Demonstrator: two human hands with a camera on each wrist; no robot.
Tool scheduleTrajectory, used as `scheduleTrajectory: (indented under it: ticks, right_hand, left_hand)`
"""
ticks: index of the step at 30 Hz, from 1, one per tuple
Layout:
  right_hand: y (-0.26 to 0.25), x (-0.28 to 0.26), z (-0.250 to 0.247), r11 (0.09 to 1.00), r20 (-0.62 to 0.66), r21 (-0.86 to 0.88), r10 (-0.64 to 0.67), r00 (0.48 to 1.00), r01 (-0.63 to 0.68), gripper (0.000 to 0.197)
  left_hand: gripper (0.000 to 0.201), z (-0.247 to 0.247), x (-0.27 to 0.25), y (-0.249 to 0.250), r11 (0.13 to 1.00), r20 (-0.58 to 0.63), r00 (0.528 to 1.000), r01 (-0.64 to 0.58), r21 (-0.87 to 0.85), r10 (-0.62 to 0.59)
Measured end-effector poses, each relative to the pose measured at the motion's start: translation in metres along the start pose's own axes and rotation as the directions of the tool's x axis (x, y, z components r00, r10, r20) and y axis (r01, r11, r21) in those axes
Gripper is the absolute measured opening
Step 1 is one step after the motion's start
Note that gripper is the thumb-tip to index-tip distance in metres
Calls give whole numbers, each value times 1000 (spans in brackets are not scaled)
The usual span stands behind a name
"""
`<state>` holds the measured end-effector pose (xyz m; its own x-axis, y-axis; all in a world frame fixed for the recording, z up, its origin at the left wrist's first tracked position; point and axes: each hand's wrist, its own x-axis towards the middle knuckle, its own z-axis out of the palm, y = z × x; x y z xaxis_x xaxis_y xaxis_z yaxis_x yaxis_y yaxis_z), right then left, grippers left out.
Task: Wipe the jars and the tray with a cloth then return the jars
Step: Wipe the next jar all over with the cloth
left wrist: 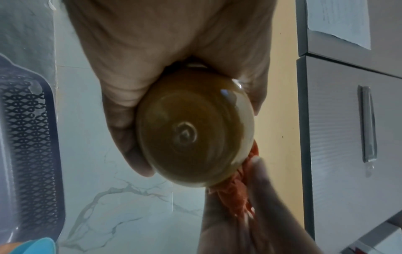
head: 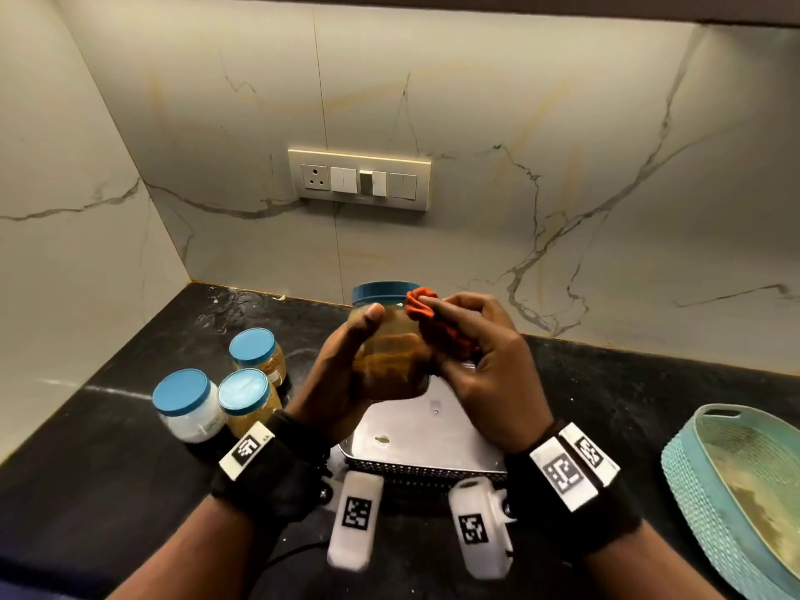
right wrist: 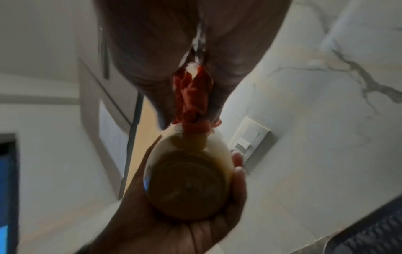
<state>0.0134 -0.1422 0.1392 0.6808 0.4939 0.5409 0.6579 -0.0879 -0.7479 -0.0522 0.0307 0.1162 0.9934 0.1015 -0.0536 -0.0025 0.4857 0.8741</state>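
Seen from beneath: round brown base of a jar [right wrist: 188, 187] cupped from six o'clock in the left hand [right wrist: 174, 228], fingertips [right wrist: 238, 161] curling up at three o'clock. Bunched orange cloth [right wrist: 192, 96] pressed onto the jar at twelve o'clock, pinched in the right hand [right wrist: 174, 43]. Switch plate [right wrist: 250, 139] at two o'clock.

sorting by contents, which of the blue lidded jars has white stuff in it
The leftmost jar on the counter, nearest the camera. It holds white powder; the two jars beside it and the one held in the hands hold yellow-brown contents.
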Motion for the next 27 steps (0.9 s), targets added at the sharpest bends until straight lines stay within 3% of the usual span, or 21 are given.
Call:
scheduleTrajectory:
  ticks: [2,4,8,11,16,19,21,25,27]
  right_hand:
    - [-1,-7,-6,998,193,-57,-15,981,27,76]
    - [1,-6,-12,979,265,-177,-50,963,100,85]
    - [5,-2,-9,926,158,-319,-160,974,204,69]
    - [4,0,-8,915,93,-343,-190,977,211,66]
    - [-2,-8,-2,894,44,-342,-293,955,290,50]
    - [-8,-23,3,852,70,-392,-348,935,346,42]
    - [-5,-17,1,876,47,-352,-336,941,331,40]
    - [2,11,-9,970,-123,-200,-166,978,140,45]
    - [-1,6,-3,957,-104,-234,-198,975,170,46]
  left_hand:
    - [80,-3,0,6,1000,13,1000,12,7,-12]
    - [66,-5,1,9,1000,-1,1000,13,19,-13]
    - [52,5,-1,11,997,-84,996,37,65,-31]
    - [50,12,0,9,985,-99,993,-46,166,63]
    - [90,12,5,13,983,-117,985,-111,149,129]
    - [86,10,4,14,989,-93,988,-112,101,122]
    - [85,10,2,12,991,-61,993,-99,85,104]
    - [70,12,2,10,996,-17,997,-79,39,79]
    - [80,10,3,12,995,-26,995,-97,24,98]
